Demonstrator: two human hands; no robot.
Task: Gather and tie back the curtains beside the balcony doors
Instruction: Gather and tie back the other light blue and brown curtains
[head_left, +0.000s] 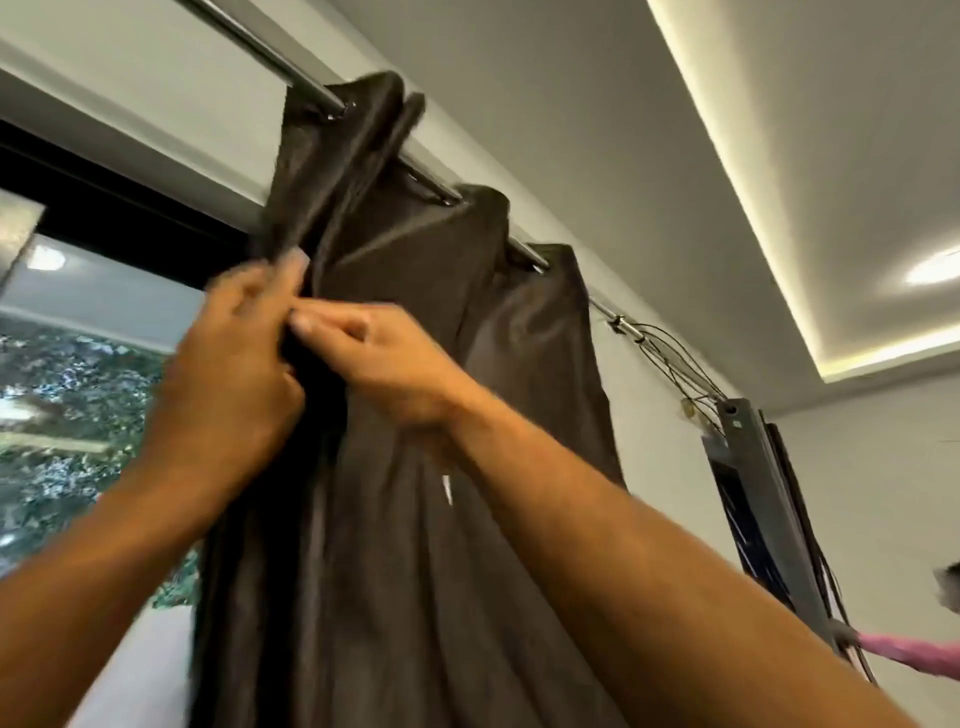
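Both hands, left hand (228, 358) and right hand (384, 358), are pinching curtain (415, 467) folds at ten o'clock, gathering partly done, tying not yet begun.

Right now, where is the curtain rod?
The curtain rod runs diagonally across the head view's upper left, above the balcony door, threading the brown curtain.

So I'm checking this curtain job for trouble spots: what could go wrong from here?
1. Both the left hand and right hand pinch the dark brown curtain high up; a hard downward tug could strain the eyelets on the metal rod.
2. The folds near the rod look uneven, so the gathered bundle may come out lopsided.
3. Loose wires hang off the rod's right end; sliding the curtain that way might snag them.
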